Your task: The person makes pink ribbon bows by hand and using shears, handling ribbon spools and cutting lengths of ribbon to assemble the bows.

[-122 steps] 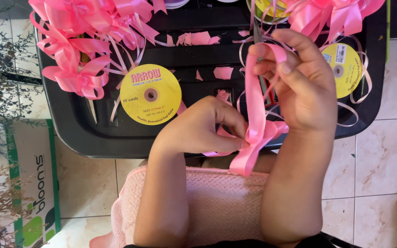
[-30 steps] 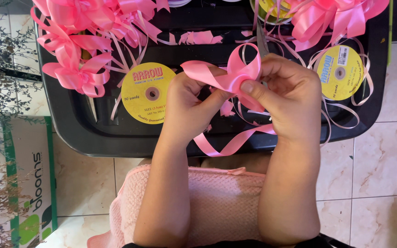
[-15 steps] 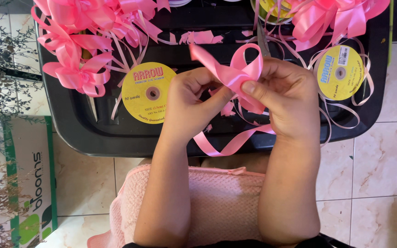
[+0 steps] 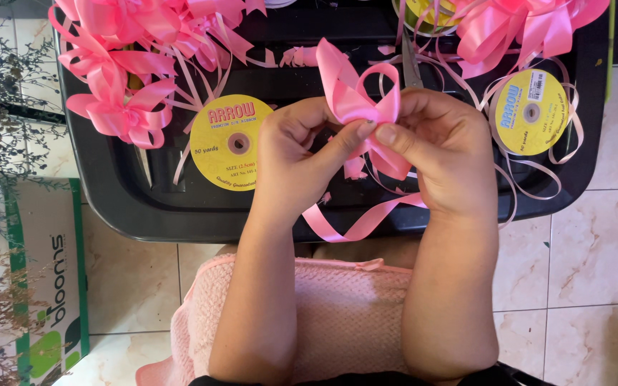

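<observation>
both hands are up over the black tray point(image 4: 144, 207), closed around a half-formed pink ribbon bow point(image 4: 357, 100). the left hand point(image 4: 298, 161) is curled nearly shut, its thumb pressed against the bow's pinched middle, the other fingers folded in behind. the right hand point(image 4: 441, 154) meets it from the other side, thumb and forefinger clamped on the same knot, so the two thumbs almost touch. the bow's loops stand up above the fingertips, and its loose tail point(image 4: 355, 225) drops below the hands and curls across the tray's near edge.

on the tray, just left of the left hand, lies a flat yellow ribbon spool point(image 4: 232, 143); a second yellow spool point(image 4: 531, 112) sits to the right of the right hand, with thin ribbon strands looping round it. finished pink bows are heaped at the far left point(image 4: 119, 107) and far right point(image 4: 516, 28) corners (quite a pile already). scissors point(image 4: 410, 64) poke out just behind the hands.

the floor is pale tile point(image 4: 602, 243). a pink towel point(image 4: 352, 314) covers the person's lap, and a cardboard box point(image 4: 44, 264) with dried twigs stands at the left.
</observation>
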